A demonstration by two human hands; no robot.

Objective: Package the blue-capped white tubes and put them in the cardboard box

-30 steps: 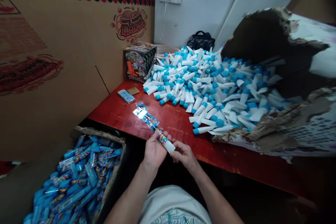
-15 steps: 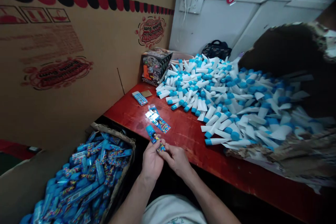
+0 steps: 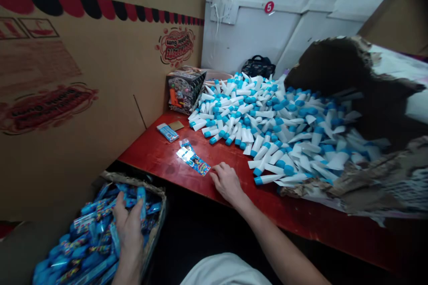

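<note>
My left hand (image 3: 129, 227) is over the carton of blue printed tubes (image 3: 90, 249) at lower left, thumb and fingers apart. A blue-capped tube (image 3: 141, 198) stands right beside its fingertips, seemingly not gripped. On the red table, my right hand (image 3: 228, 182) has its fingers bent and slightly apart. Its fingertips are close to the near end of some flat, shiny printed sleeves (image 3: 197, 163); whether they touch is hard to tell. A stack of blue printed sleeves (image 3: 167, 132) lies farther back, next to a small brown card (image 3: 176, 125).
A large heap of plain white tubes with blue caps (image 3: 267, 116) covers the table's back and right, spilling from a torn carton (image 3: 334, 62). A tall cardboard box (image 3: 110, 62) walls the left side. A toy box (image 3: 183, 91) and dark bag (image 3: 258, 67) stand behind.
My hands have parted. The tube they held has left the table area; my left hand went down left into the carton, my right moved beside the sleeves. The view shifted slightly.
</note>
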